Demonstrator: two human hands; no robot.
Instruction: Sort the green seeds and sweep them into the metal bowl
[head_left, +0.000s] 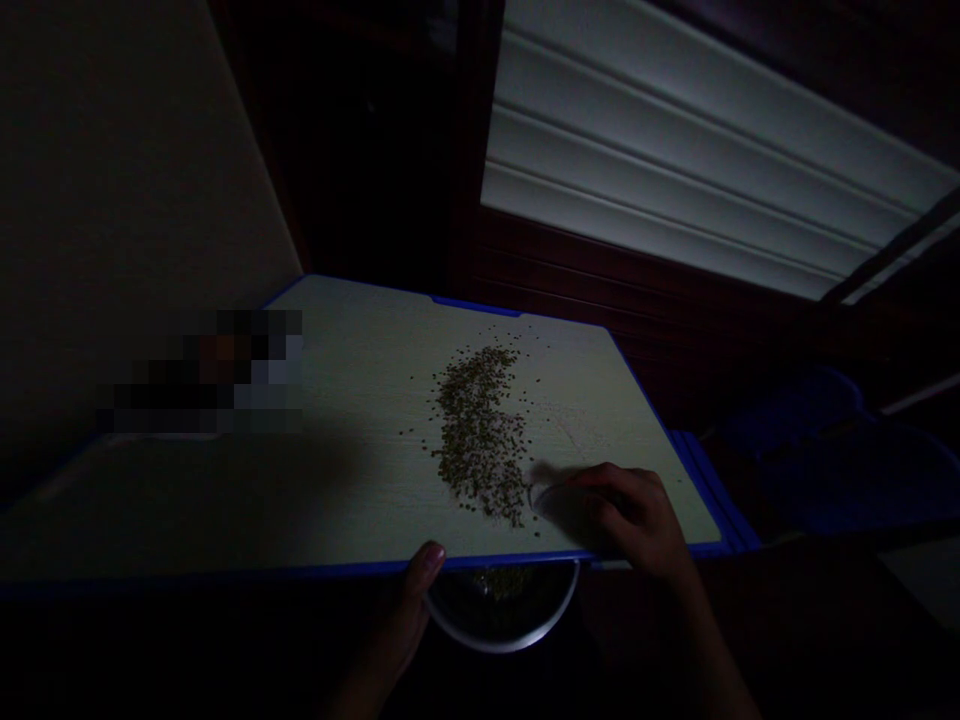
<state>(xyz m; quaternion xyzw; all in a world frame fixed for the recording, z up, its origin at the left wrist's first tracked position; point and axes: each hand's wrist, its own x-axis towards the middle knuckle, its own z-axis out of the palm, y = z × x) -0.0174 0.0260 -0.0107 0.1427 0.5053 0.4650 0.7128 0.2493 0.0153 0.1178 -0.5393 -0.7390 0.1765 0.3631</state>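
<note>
**Seeds on a dim table, bowl held at its edge**

Dim light falls over a pale rectangular table with a blue rim point(352, 566), set before a dark wooden wall and a bright white slatted shutter point(675, 170).

At the table's near edge the right hand point(637, 515) lies palm-down on the surface, fingers point(592, 482) curled together and pointing left. Whether they pinch something thin and pale beneath them is too dark to tell. Just left of those fingertips, touching or nearly so, begins the long heap of small olive-brown seeds point(480, 440), which stretches away from the hand toward the far edge, with stray grains scattered around it.

Below the near rim, left of the right hand, the left hand point(409, 610) comes up from underneath; its thumb point(429, 562) presses against the blue edge. Its other fingers are hidden in shadow, so their grip cannot be judged. Directly right of that thumb sits a round white-rimmed bowl point(502, 640), tucked under the table edge, with some of the same seeds inside. The hand lies against the bowl's left rim.

Farther left on the table is a blurred-out patch point(202, 375). Dark blue shapes point(840, 450) stand beyond the table's right end.
</note>
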